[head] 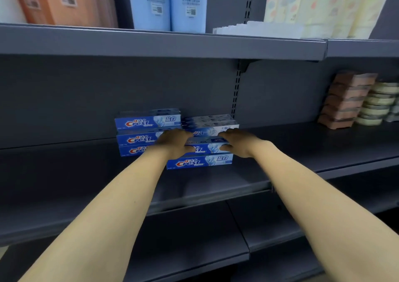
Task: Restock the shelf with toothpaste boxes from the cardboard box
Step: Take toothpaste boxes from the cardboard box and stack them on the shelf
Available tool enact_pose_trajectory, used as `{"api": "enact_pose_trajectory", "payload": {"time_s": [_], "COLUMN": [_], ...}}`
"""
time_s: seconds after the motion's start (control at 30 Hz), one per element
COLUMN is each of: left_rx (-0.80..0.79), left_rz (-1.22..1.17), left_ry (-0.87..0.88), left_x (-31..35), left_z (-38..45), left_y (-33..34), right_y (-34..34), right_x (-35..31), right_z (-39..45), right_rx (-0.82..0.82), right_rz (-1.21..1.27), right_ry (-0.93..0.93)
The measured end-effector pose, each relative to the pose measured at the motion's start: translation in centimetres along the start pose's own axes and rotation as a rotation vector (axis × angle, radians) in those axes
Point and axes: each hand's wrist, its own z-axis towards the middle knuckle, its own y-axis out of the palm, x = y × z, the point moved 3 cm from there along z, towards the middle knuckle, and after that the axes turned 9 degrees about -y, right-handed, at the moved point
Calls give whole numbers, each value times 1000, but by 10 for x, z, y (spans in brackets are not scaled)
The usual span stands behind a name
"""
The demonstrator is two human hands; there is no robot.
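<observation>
Blue Crest toothpaste boxes lie on the grey middle shelf (86,173). A stack of three (142,135) stands at the left, against the back panel. To its right is a second pile, whose bottom box (200,162) sits forward. On that bottom box lies another toothpaste box (207,148); my left hand (174,142) grips its left end and my right hand (235,142) grips its right end. Behind my hands a paler box stack (210,124) shows. The cardboard box is out of view.
The upper shelf (162,44) carries orange and light blue packs (166,3) and pastel packs at the right. Stacked sponges (347,100) and round pads (377,104) sit at the middle shelf's right end. A lower shelf (194,249) lies beneath my forearms.
</observation>
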Motion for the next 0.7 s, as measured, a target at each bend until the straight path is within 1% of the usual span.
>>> {"api": "enact_pose_trajectory", "payload": {"time_s": [0.3, 0.4, 0.47, 0.53, 0.7], "left_rx": [-40, -106, -166, -192, -178], "left_rz": [-74, -117, -104, -75, -20], "left_ry": [44, 27, 2, -20, -38], "left_x": [-11, -14, -16, -17, -17], "left_z": [18, 21, 22, 24, 30], "left_y": [19, 18, 17, 17, 22], "right_y": [9, 9, 9, 11, 17], "right_x": [8, 10, 11, 12, 10], "right_z": [19, 19, 21, 25, 37], "right_rx": [-63, -59, -56, -51, -58], "right_rz": [22, 57, 90, 131, 146], "right_ry": [6, 2, 11, 36, 64]}}
